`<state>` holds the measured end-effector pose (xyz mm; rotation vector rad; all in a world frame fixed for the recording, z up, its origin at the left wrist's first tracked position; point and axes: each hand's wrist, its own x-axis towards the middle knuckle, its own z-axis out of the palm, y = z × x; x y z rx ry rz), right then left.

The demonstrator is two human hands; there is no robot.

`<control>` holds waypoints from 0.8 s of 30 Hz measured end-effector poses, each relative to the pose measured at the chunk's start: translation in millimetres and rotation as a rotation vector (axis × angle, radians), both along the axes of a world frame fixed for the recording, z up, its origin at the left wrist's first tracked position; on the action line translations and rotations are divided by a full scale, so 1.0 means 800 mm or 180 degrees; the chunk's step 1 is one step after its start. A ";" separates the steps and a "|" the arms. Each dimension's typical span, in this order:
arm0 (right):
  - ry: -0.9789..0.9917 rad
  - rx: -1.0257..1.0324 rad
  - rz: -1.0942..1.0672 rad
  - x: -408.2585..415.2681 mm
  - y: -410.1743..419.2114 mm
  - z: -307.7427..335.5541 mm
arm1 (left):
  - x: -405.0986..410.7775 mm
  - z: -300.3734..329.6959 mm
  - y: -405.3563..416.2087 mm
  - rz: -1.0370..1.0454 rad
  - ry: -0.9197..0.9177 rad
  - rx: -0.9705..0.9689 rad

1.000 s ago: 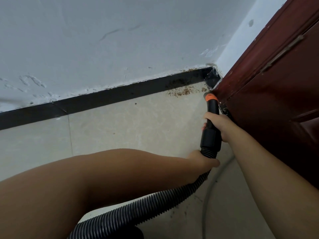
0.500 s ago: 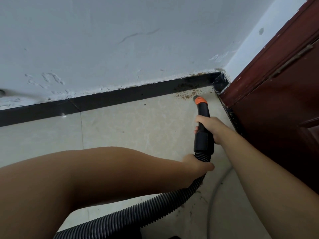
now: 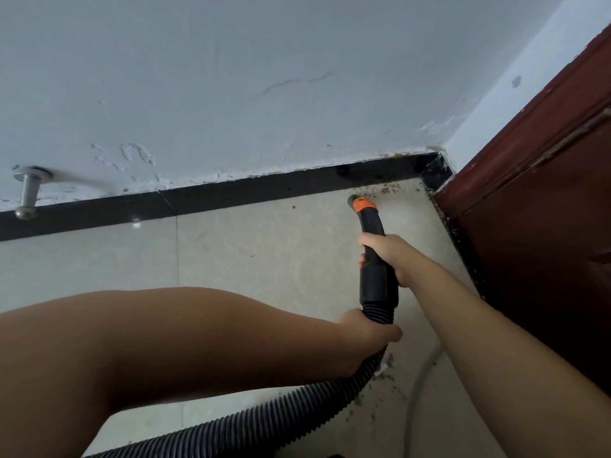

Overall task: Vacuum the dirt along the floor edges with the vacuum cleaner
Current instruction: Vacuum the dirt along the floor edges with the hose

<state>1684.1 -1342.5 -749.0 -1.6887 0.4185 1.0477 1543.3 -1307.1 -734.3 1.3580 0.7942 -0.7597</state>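
The right hand (image 3: 383,256) grips the black rigid handle of the vacuum nozzle (image 3: 373,246) at centre right of the frame, fingers curled round it. The nozzle's orange collar (image 3: 362,203) and grey tip sit above the hand, resting on or just over the pale floor tiles (image 3: 251,252), just beside the black skirting (image 3: 231,193) that runs from left to upper right.

The left hand (image 3: 367,332) holds the ribbed black hose (image 3: 264,421) right where it joins the handle, lower centre, with the fingers wrapped around it. The hose curves away beneath the left forearm towards the bottom edge of the frame.

Brown dirt specks (image 3: 385,190) lie along the floor edge to the right of the tip, near the corner where the skirting meets the dark red door (image 3: 535,233) on the right. More crumbs (image 3: 386,375) are scattered on the tiles below the left hand, beside a thin grey cord (image 3: 418,388).

A metal door stopper (image 3: 28,193) juts from the white wall (image 3: 231,77) at far left.
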 end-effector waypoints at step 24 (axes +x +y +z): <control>-0.0495 -0.0508 -0.0343 0.094 -0.076 -0.018 | 0.095 -0.004 -0.052 -0.0107 0.0180 -0.0591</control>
